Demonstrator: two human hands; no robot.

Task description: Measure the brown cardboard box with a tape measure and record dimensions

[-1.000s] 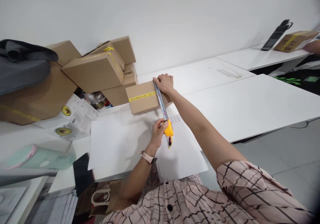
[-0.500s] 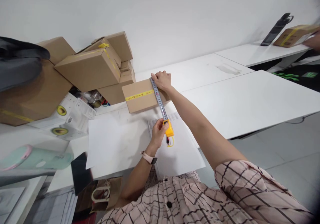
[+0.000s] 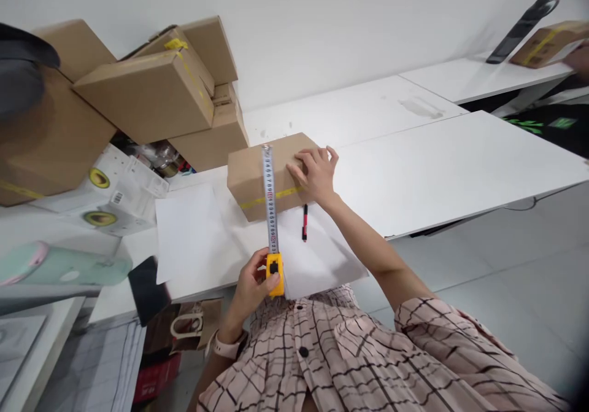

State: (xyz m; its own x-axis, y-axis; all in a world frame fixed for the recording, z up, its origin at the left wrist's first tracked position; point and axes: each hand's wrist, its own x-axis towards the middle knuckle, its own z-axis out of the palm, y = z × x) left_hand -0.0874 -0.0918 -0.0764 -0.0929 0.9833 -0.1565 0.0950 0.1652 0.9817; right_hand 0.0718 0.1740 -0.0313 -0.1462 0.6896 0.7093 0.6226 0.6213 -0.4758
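My left hand [image 3: 253,283] is closed around a yellow tape measure [image 3: 275,275] near the table's front edge. Its metal blade [image 3: 270,203] extends away from me and lies across a closed cardboard box [image 3: 248,169], with the end near the box's far edge. Yellow tape runs along the box's near side. On the right part of the box rests my right hand [image 3: 317,172], fingers apart and touching the cardboard. A red and black pen [image 3: 304,223] lies on white paper sheets [image 3: 317,258] just in front of the box.
Stacked cardboard boxes [image 3: 147,99] and a white avocado-print box [image 3: 124,197] crowd the left. Another sheet [image 3: 184,234], a dark phone-like slab [image 3: 150,289] and a mint bottle [image 3: 64,264] lie nearer. Far right, a dark bottle [image 3: 519,28] stands by a box [image 3: 547,43] near another person's hand.
The box has been turned, its yellow tape band now on the near side. My left hand drew the tape measure toward me and left. My right hand let go of the blade's end.
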